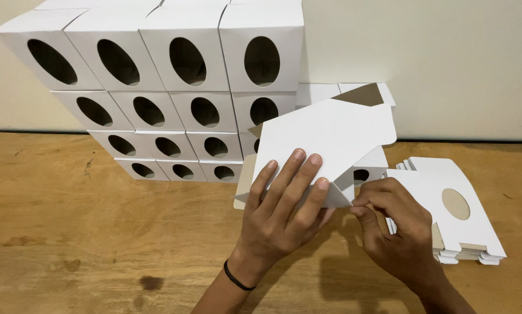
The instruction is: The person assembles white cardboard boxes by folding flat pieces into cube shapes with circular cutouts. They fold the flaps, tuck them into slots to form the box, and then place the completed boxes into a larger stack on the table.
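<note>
White flat cardboard box blank (325,136), right of the stacked white boxes (174,87): left hand (281,212) fingers clamped flat on it, right hand (389,224) fingers pinching its flap; crease squarely.

Carton blank (331,131): thin white card, matt, smooth on the outer face; inner face raw grey-brown board, seen at the flap top. Held by left hand (281,212) and right hand (395,224).

Box stack (156,87): same white card, matt, oval cut-outs with clean edges.

Flat pile (462,224): white card sheets, brown board showing through the oval hole (layer edges visible at the side).

Table (98,232): wood, warm brown, visible grain, low sheen, a few dark stains and scratches.

Wristband (238,279): black, thin, matt, looks elastic.

Wall (447,58): cream paint, matt, smooth.
</note>
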